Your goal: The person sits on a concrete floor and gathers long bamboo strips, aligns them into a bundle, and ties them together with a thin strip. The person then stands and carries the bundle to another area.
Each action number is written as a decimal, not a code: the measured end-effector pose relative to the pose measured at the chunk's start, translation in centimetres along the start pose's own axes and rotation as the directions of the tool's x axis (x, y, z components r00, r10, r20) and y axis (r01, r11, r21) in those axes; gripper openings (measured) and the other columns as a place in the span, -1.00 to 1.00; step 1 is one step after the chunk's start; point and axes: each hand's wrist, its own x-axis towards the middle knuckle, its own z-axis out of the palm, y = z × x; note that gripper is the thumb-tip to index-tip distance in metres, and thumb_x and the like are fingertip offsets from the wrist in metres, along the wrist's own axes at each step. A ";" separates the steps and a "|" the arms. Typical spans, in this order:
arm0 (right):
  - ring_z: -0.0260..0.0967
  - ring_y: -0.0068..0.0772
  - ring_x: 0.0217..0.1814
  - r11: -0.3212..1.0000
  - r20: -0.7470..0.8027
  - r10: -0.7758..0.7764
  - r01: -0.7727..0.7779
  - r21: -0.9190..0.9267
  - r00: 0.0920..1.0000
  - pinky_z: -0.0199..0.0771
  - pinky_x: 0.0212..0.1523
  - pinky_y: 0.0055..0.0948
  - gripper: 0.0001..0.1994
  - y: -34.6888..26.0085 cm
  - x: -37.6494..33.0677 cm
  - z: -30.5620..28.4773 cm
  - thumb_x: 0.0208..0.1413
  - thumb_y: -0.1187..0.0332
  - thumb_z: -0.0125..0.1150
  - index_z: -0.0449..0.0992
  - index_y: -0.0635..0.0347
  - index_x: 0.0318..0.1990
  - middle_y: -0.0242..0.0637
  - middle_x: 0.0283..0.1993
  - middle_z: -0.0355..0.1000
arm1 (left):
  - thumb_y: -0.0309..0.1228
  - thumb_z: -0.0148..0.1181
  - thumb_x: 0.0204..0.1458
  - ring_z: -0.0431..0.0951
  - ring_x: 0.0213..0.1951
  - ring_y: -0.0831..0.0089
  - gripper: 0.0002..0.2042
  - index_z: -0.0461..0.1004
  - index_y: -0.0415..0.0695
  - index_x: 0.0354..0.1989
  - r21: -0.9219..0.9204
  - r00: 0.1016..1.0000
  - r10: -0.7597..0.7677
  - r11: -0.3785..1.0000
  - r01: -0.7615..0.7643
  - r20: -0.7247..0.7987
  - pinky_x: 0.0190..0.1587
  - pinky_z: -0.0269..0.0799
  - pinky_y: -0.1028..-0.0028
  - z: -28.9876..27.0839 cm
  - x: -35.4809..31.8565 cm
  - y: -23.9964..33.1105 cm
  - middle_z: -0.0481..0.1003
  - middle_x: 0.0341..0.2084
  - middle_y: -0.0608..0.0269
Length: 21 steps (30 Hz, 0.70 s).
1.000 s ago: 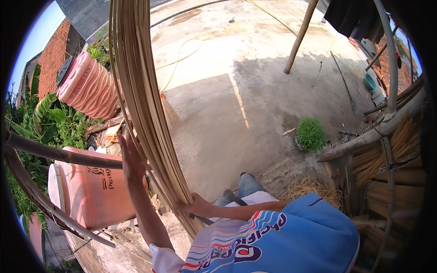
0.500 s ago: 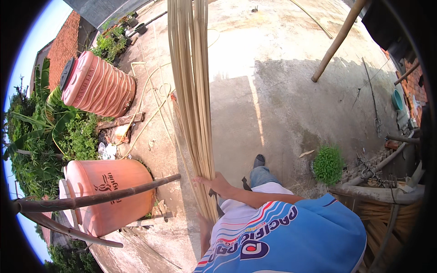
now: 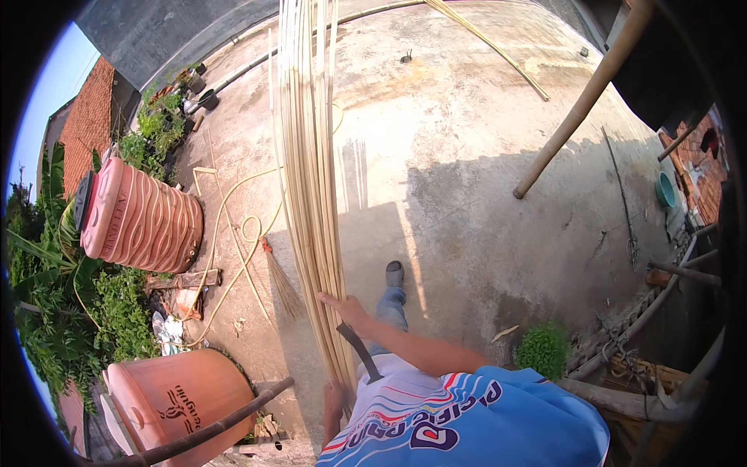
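Observation:
A bundle of long, pale, split bamboo strips [image 3: 307,179] rises from my waist past the top of the view, its far ends slightly fanned. My right hand [image 3: 342,310] is closed around its right side, the thumb and fingers pressed to the strips. Lower down, close to my body, my left hand [image 3: 334,398] holds the near end, with its fingers partly hidden. A dark strap [image 3: 358,352] hangs beside the bundle, under my right forearm. One foot in a grey shoe [image 3: 394,273] shows on the concrete.
Two orange water tanks [image 3: 144,214] stand at left, one behind a bamboo pole [image 3: 218,416]. A hose [image 3: 226,204] and a twig broom [image 3: 280,282] lie left of the bundle. At right are a slanting pole [image 3: 583,101], a green plant [image 3: 543,350] and a teal basin [image 3: 664,189].
I have stepped forward over the concrete, so the tanks and plant sit lower in view. The bundle leans a little further left at its far end, and its strips are more spread. Both hands keep their grip.

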 end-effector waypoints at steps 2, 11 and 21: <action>0.57 -0.48 -0.21 0.992 0.090 0.062 -0.072 0.107 0.994 0.62 -0.24 -0.41 -0.58 -4.1 3.8 -1.4 0.26 0.10 0.28 0.53 0.22 0.10 -0.30 -0.16 0.58 | -0.03 0.02 0.30 0.47 -0.52 0.47 -0.48 0.57 -0.34 -0.36 0.085 0.994 -0.042 0.995 0.051 -0.096 -0.49 0.35 0.36 2.3 3.4 5.5 0.50 -0.59 0.23; 0.55 -0.46 -0.07 0.968 0.215 0.040 -0.091 0.233 0.976 0.62 -0.07 -0.38 -0.54 -24.4 19.5 -6.4 0.27 0.00 0.23 0.49 0.16 0.13 -0.30 -0.06 0.56 | -0.07 0.21 0.20 0.52 -0.37 0.41 -0.48 0.56 -0.44 -0.10 0.014 0.999 -0.005 1.000 0.004 0.033 -0.34 0.44 0.32 7.8 20.1 25.7 0.57 -0.40 0.10; 0.32 -0.39 0.30 0.992 0.164 -0.035 0.054 -0.115 0.986 0.31 0.29 -0.37 -0.32 -37.3 28.8 -13.9 0.23 -0.06 0.28 0.33 0.21 0.34 -0.23 0.23 0.41 | -0.05 0.38 0.05 0.58 -0.15 0.26 -0.35 0.51 -0.50 0.03 0.240 0.999 0.004 0.971 0.005 -0.034 -0.08 0.49 0.27 17.3 32.5 47.5 0.59 -0.17 -0.12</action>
